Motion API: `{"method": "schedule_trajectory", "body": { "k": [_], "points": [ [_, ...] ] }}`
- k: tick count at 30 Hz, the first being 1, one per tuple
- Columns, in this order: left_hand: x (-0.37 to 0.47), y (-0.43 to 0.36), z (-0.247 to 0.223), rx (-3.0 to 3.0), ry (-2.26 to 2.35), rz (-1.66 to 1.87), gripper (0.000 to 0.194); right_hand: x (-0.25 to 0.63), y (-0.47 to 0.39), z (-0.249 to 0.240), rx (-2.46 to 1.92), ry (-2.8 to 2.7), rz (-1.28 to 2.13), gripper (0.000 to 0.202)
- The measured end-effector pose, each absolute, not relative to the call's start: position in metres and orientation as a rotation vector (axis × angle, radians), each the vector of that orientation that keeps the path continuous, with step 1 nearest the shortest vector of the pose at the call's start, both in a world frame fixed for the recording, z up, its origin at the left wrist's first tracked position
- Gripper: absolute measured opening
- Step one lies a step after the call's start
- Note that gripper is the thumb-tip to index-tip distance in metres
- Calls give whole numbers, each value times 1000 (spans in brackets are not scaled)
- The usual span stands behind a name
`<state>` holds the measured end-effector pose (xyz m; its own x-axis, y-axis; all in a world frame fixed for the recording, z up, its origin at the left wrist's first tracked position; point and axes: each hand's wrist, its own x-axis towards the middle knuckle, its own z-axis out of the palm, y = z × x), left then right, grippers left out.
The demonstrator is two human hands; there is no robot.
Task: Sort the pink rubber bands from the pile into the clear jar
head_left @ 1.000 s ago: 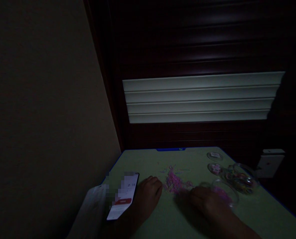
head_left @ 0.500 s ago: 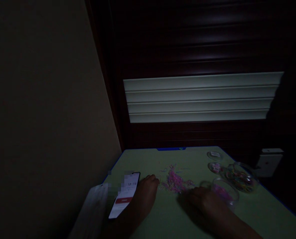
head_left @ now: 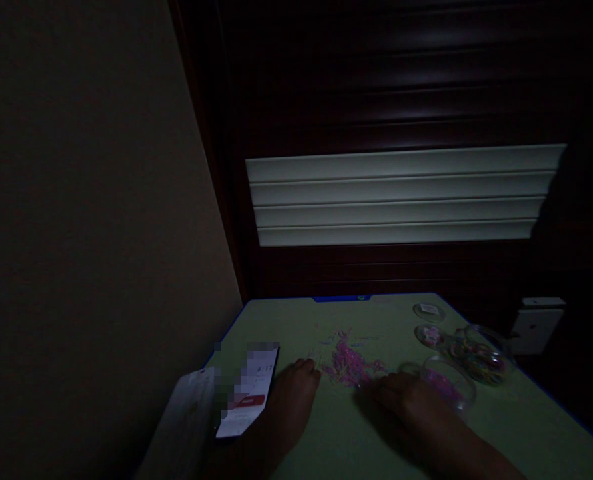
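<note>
1. Head view, worktop: a green worktop point(head_left: 326, 440) with a blue edge carries a loose heap of small pink pieces point(head_left: 349, 365) near its middle, with a few paler and bluish bits scattered at the heap's far side and left (they are too small and dim to make out singly).
2. Head view, left hand: the left hand point(head_left: 295, 393) rests just left of the heap, fingers bent and fingertips close to its stray bits; whether the fingers pinch anything, I cannot tell.
3. Head view, right hand: the right hand point(head_left: 409, 400) lies low at the heap's near right edge, fingers pointing toward it; the shadow beneath hides the fingertips, so I cannot tell whether they are together or hold a piece.
4. Head view, right side: just beyond the right hand stands a clear round tub point(head_left: 473, 390) with pink pieces inside. Near it are a larger clear container with multicoloured bands point(head_left: 484, 363), a small round dish point(head_left: 430, 335) of pinkish bits and a clear disc point(head_left: 430, 311) bearing a white label.
5. Head view, left side: a lit phone point(head_left: 249, 397) lies beside the left forearm, with a pale flat object point(head_left: 181, 420) left of it.
</note>
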<state>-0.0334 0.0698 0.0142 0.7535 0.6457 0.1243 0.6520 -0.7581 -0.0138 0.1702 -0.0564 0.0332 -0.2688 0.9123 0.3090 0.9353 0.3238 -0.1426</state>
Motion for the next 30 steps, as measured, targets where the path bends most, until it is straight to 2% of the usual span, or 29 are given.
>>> {"method": "schedule_trajectory", "body": {
  "k": [10, 15, 24, 30],
  "points": [
    [-31, 65, 26, -2882, -1130, -163, 34, 170, -54, 31, -1644, -2254, -153, 19],
    [-28, 57, 33, -2919, -1122, -190, 29, 170, -56, 35, -1633, -2252, -125, 20],
    [-31, 55, 15, -2983, -987, -480, 23, 169, -55, 34, -1636, -2235, -171, 19],
    [-28, 48, 9, -2982, -1029, -569, 26, 169, -55, 32, -1641, -2228, -147, 19]
  ]
}}
